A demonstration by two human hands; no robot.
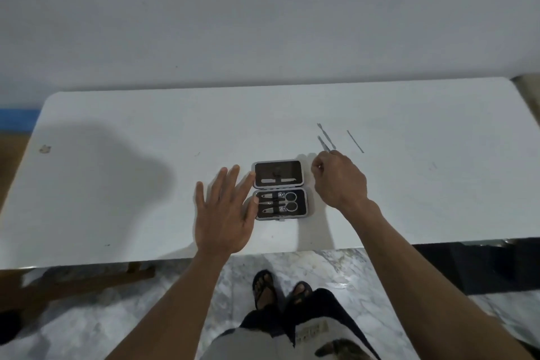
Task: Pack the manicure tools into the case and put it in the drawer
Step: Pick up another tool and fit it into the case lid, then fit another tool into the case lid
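Manicure case (279, 188), one item, lying open flat on the white table (117, 184) near its front edge, directly ahead of the person. Small hinged box, pale grey rim, dark lining. Far half: one slim pale file-like tool (280, 180) strapped across it, the rest of that half unfilled. Near half: small scissors (287, 202) with round loops, plus what look like two clippers, all under a central band. Left hand (225, 213): flat, fingers straight and spread, fingertips touching the case's left edge, holding nothing. Right hand (340, 180): just right of the case, fingers curled and pinching a thin metal tool (323, 144) whose tip sticks up past the knuckles. Loose stock on the table beyond that hand: a second thin tool (326, 135) close behind it, and a long slender stick (355, 141) further right, apart from the others. Step in hand, as judged: seating the pinched tool in the far half. Recommended handling: keep the left fingertips braced on the case so it cannot skid, bring the tool in parallel to the strapped file, slide it end-first under the elastic instead of pressing down. Two pieces remain to collect afterwards. Drawer: not in view.
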